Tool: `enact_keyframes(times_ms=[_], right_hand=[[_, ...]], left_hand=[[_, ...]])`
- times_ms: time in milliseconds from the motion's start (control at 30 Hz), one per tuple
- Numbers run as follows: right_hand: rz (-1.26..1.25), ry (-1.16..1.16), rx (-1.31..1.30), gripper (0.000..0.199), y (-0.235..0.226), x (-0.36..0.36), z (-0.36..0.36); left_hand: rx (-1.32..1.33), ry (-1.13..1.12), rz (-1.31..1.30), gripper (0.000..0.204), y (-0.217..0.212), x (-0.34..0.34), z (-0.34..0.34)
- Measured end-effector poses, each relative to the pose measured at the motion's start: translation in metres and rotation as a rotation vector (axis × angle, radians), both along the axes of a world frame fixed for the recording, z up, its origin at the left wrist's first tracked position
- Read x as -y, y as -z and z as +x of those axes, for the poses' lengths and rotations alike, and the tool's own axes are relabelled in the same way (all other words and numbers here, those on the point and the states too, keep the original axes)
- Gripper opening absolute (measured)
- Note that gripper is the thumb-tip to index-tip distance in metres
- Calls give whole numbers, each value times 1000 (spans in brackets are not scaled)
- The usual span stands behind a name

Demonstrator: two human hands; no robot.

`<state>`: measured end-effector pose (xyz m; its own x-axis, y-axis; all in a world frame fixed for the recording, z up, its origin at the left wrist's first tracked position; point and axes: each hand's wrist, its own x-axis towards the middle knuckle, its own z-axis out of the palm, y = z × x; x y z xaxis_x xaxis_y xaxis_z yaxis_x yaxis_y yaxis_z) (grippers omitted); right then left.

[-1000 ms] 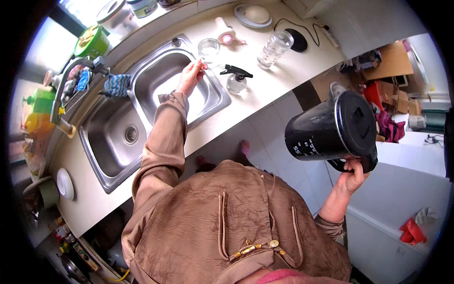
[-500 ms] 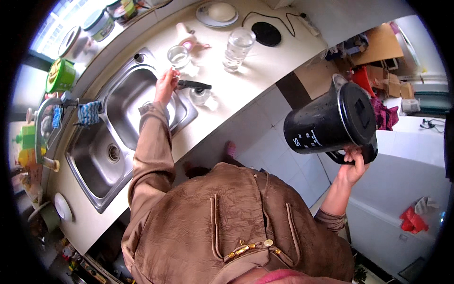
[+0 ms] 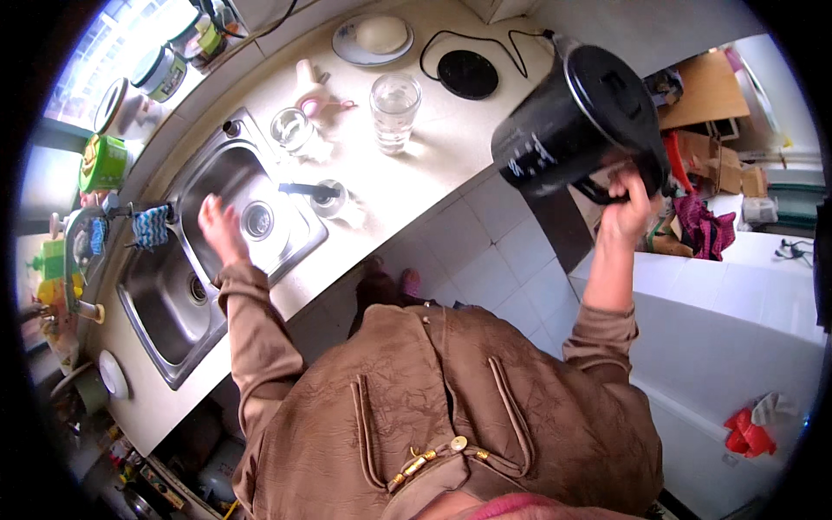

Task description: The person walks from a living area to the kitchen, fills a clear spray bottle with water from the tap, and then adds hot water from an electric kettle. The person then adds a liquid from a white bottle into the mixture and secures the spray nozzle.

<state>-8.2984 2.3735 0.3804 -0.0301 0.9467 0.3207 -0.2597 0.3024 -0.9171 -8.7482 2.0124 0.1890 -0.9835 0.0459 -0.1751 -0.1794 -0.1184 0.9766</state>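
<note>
My right hand (image 3: 631, 204) grips the handle of a large black electric kettle (image 3: 563, 130), held in the air with its lid shut, to the right of the counter edge. My left hand (image 3: 224, 230) is empty with its fingers apart, slightly blurred, over the steel double sink (image 3: 303, 238). On the counter beyond stand a small clear glass cup (image 3: 293, 130) and a tall clear glass (image 3: 395, 117) holding clear liquid. Nearer the front edge is a clear vessel (image 3: 331, 206) with a long black piece across its top. The black round kettle base (image 3: 468, 74) lies farther back.
A plate with a pale round item (image 3: 381, 35) sits at the back. Beside the cup is a pink object (image 3: 310, 91). Tubs, including a green one (image 3: 102, 163), line the window sill. A blue-and-white cloth (image 3: 152, 227) hangs by the sink. Boxes fill the right side.
My left hand has moved from beside the small glass cup to over the sink. The kettle has risen in view toward the counter's far end, still in my right hand.
</note>
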Motion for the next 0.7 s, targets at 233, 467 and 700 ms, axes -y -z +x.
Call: enact_keyframes(times_ms=[233, 467, 700], right_hand=[[-89, 16, -101, 13, 27, -71, -74], [-89, -114, -19, 9, 71, -145, -125], [-133, -301, 39, 13, 100, -199, -156]], left_hand=[[-152, -340, 138, 30, -61, 95, 40], [-258, -451, 102, 26, -116, 59, 124], [-267, -566, 54, 27, -135, -10, 216]])
